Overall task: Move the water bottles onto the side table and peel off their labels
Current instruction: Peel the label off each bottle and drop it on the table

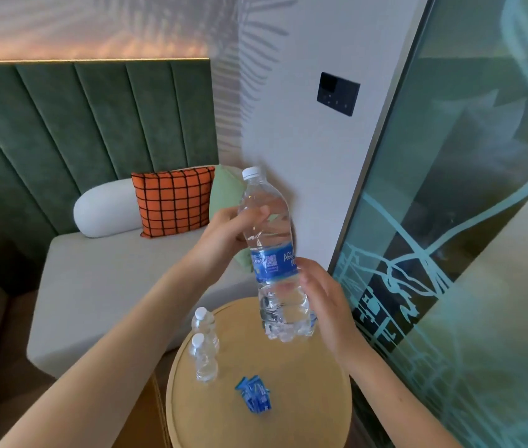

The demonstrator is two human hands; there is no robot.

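Observation:
A clear water bottle [272, 253] with a white cap and a blue label hangs in the air above the round wooden side table [304, 412]. My left hand [230, 234] grips its upper body. My right hand [321, 295] wraps the lower body, thumb at the label's right edge. Two bare bottles stand on the table's left side, one behind [205, 324] and one in front [204, 358]. Crumpled blue labels [254, 394] lie near the table's middle.
A pale sofa [110, 286] with white, orange checked [173, 205] and green cushions sits behind the table. A frosted glass panel [466, 253] runs along the right, and a dark wall switch panel [337, 93] hangs above.

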